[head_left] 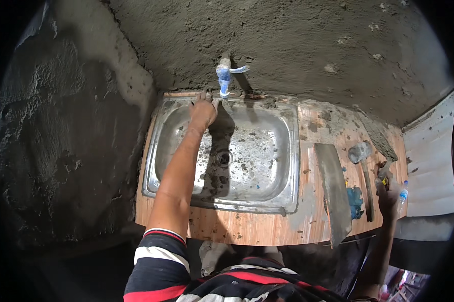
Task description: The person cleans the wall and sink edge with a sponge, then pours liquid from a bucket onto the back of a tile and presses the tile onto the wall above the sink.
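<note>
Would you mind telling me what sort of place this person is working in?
Most likely a kitchen under construction or renovation. The wall is rough, fresh grey plaster, a steel sink spattered with mortar sits in a wooden counter, and a plastering trowel lies beside it.

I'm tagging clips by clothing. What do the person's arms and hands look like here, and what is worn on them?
Both hands are bare, with no gloves: left hand, right hand. The forearms are uncovered too. A short sleeve striped in black, white and red covers the left upper arm. No watch or rings are visible.
</note>
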The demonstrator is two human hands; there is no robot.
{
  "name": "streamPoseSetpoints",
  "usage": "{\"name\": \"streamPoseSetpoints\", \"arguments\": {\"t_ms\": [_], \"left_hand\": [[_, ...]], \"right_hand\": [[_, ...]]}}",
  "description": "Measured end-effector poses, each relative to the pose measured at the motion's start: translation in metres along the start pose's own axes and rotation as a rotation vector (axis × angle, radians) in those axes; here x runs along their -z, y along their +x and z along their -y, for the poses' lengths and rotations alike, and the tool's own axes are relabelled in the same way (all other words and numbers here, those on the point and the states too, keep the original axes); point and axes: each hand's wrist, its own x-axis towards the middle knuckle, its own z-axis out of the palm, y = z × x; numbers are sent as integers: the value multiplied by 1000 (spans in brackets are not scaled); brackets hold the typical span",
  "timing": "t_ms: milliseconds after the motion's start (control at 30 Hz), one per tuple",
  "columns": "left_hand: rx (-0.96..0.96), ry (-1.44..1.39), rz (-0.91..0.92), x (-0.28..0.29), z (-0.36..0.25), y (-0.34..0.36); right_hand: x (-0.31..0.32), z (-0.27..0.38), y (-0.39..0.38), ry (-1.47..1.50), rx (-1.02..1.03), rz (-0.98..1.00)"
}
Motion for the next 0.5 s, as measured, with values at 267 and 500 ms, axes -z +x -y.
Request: {"name": "streamPoseSetpoints", "arguments": {"t_ms": [267,500], "left_hand": [[-112,-194,-52,-19,-81,-17],[-96,-257,172,-46,-163,-7]], "right_hand": [[1,1,-15,8,137,-32],[14,-15,-36,64,87,-48]]}}
